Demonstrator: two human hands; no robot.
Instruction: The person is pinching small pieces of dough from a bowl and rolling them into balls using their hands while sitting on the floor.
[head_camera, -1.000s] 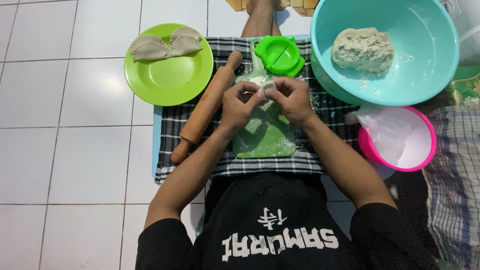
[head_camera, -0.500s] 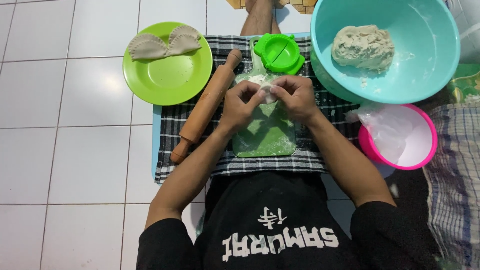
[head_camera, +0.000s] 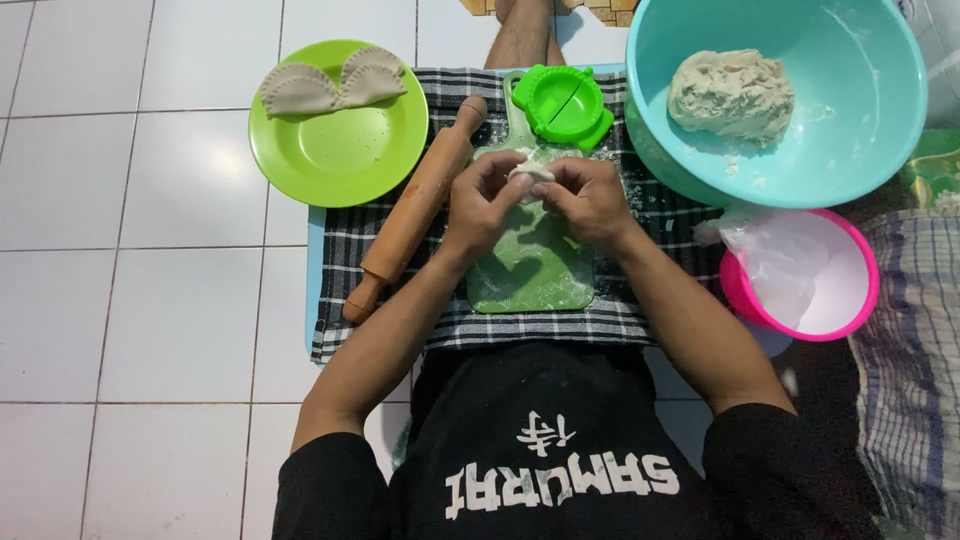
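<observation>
Both hands meet over the floured green cutting board (head_camera: 535, 270). Left hand (head_camera: 483, 205) and right hand (head_camera: 590, 200) pinch one small piece of pale dough (head_camera: 530, 172) between the fingertips; most of it is hidden by the fingers, shape hard to make out.

Board lies on a black-and-white checked cloth (head_camera: 640, 315) on the tiled floor (head_camera: 150, 300), its upper end covered by the hands. At 12 o'clock from the hands: green hinged dumpling press (head_camera: 565, 103). At 9 to 10 o'clock: wooden rolling pin (head_camera: 415, 205), lying aslant. At 10 o'clock: green plate (head_camera: 340, 150) with two folded half-moon pastries (head_camera: 330, 85). At 2 o'clock: teal bowl (head_camera: 850, 130) holding a lump of dough (head_camera: 730, 95). At 3 to 4 o'clock: pink bowl (head_camera: 850, 300), contents veiled by a crumpled clear bag (head_camera: 775, 260). Plaid fabric (head_camera: 915, 350) at right edge, cut off.
</observation>
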